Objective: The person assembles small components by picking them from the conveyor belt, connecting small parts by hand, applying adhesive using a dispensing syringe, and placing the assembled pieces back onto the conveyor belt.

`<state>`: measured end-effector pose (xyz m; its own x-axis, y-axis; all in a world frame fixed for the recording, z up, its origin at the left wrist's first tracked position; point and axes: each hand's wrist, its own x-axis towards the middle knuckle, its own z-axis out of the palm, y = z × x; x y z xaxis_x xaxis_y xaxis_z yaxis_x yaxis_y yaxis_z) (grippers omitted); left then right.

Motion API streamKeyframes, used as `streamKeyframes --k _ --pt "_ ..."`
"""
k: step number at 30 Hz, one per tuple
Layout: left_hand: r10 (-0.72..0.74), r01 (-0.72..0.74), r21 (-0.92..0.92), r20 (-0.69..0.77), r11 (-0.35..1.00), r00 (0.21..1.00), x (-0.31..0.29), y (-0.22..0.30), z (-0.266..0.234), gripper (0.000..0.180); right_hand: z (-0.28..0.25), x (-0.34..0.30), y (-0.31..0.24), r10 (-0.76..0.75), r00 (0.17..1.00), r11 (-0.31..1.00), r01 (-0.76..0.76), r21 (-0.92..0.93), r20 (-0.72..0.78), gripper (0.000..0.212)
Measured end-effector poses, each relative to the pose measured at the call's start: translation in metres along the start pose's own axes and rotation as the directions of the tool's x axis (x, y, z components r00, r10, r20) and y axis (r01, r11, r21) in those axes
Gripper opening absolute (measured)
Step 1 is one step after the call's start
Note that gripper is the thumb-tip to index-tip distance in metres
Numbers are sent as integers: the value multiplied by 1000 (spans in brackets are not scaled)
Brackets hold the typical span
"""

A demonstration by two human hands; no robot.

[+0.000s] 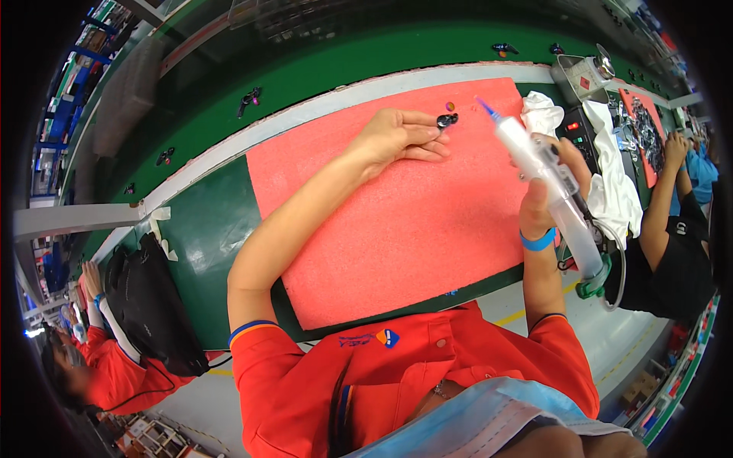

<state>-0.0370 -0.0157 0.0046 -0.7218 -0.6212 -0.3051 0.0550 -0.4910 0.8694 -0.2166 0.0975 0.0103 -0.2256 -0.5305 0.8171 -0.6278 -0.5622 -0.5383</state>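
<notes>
My left hand (401, 139) is above the pink foam mat (397, 237), its thumb and fingers closed on a small glossy black part (447, 120). A small round purple-orange piece (450, 106) lies on the mat just beyond that part. In my right hand (561, 172) is a large dispensing syringe (527, 149) with a white barrel and a blue-violet needle tip (487, 109). The needle points up and left, apart from the black part. From the green cap at the syringe's rear end, a clear hose (620, 267) loops back.
Beyond the mat runs a green conveyor belt (321, 69) carrying several small black parts. To the right are white cloths (611, 168), a black control box (578, 133) and a metal dispenser can (584, 75). A black bag (145, 294) lies at left. Co-workers sit on both sides.
</notes>
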Motion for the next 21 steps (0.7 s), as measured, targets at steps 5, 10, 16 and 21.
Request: streamKeyframes --k 5,10,16,21 --pt "83 -103 181 112 978 990 3 4 -10 23 4 0 -5 139 985 987 -130 92 -105 55" --pt "112 -122 305 49 944 992 5 -1 -9 21 5 2 -13 196 980 979 -197 53 28 45" --pt "127 -136 320 48 938 991 8 -5 -11 22 7 3 -9 32 988 997 -22 -70 149 33" --pt "138 -140 371 30 918 990 5 -4 -6 20 9 4 -15 208 952 978 -194 -80 226 32"
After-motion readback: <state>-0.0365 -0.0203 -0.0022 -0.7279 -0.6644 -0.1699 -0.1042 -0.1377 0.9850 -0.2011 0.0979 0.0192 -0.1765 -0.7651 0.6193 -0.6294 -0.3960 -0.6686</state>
